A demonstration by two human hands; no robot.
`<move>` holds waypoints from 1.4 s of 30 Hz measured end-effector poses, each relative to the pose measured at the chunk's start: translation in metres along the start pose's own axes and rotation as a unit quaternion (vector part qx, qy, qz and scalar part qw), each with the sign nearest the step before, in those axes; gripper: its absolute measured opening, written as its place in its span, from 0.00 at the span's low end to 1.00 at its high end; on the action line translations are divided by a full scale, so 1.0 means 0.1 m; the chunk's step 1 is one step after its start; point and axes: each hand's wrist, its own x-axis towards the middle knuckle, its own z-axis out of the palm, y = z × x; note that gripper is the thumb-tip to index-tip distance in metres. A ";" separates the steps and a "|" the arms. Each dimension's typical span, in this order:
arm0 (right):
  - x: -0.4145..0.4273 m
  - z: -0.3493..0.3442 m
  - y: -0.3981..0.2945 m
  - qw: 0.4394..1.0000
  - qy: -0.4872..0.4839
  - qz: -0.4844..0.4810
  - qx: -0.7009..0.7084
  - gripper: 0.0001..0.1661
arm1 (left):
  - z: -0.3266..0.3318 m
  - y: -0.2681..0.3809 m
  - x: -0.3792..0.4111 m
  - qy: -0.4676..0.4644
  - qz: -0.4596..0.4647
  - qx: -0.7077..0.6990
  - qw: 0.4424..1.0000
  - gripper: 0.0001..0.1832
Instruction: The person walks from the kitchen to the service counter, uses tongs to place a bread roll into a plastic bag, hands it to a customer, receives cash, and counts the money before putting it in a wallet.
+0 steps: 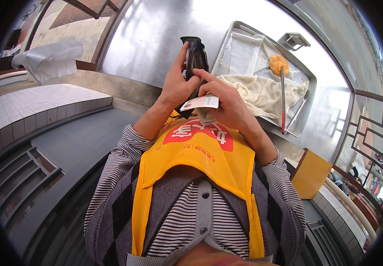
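My left hand (175, 82) grips a black pouch or wallet (198, 55) in front of my chest, its index finger stretched along one side. The pouch's mouth looks parted, but what lies inside is hard to make out. A few banknotes (202, 102) are pinched in my right hand (228, 99), low against the palm. With its index finger, the right hand touches the near part of the pouch. Just below both hands is the yellow apron (188, 159) that I wear, which bears printed writing.
On the steel counter (144, 43) sits a metal tray (306, 109) with a cream cloth (264, 91), a round flatbread (279, 65) and red-handled tongs (282, 99). A metal holder (294, 41) stands behind it. Clear plastic bags (50, 60) hang at left; a yellow board (311, 173) is at right.
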 end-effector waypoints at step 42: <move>-0.06 -0.10 0.07 0.999 0.031 0.001 0.009 0.23 | -0.01 0.18 0.01 -0.084 -0.115 -0.190 0.971 0.42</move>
